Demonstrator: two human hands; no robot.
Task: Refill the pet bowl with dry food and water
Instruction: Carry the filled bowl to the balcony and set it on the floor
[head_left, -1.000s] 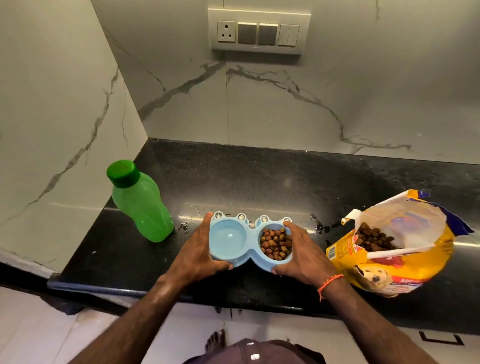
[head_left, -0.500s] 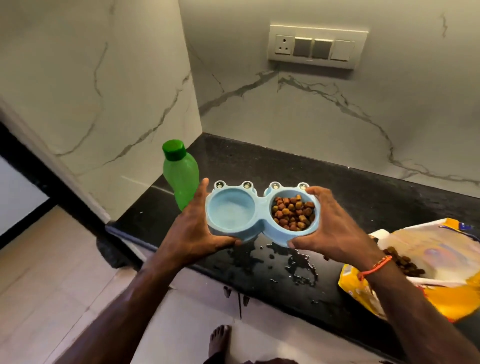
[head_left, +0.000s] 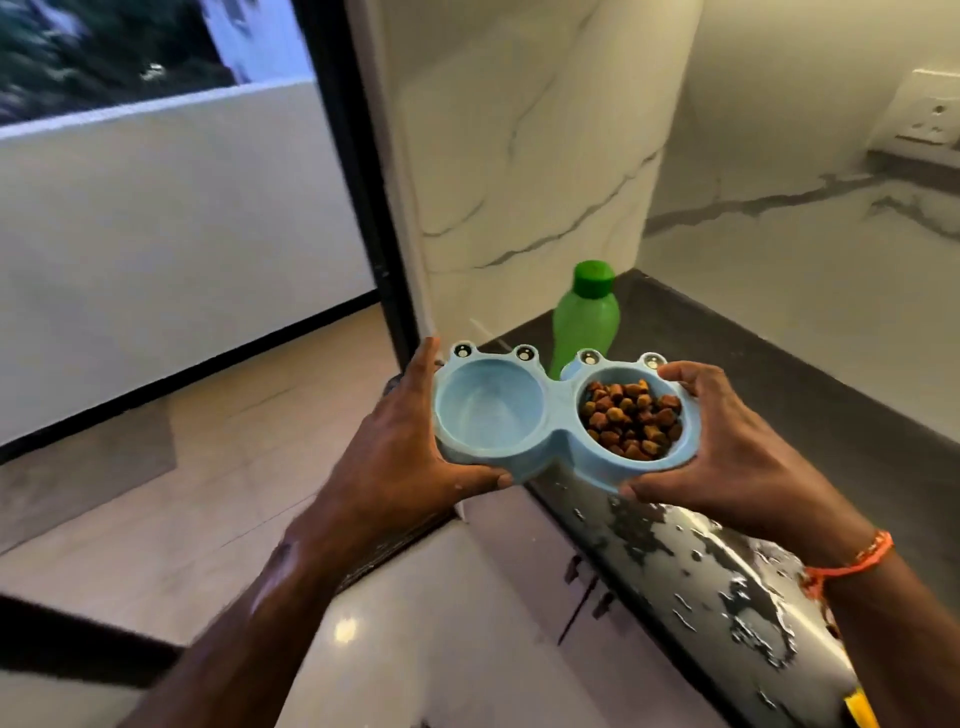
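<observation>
Bowl (head_left: 558, 434), blue and double, sits mid-frame off the counter (head_left: 810, 415), left hand (head_left: 400, 447) and right hand (head_left: 727, 457) gripping its ends; kibble (head_left: 631, 418) fills the right cup, bottle (head_left: 586, 317) just behind.

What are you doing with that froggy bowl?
A person holds a blue double pet bowl in both hands, the left hand gripping the left end and the right hand the right end. It is lifted off the black counter, at its corner. The right cup is full of dry food; whether the left cup holds water cannot be told. A green bottle stands capped on the counter behind, and the counter's front edge is wet.
</observation>
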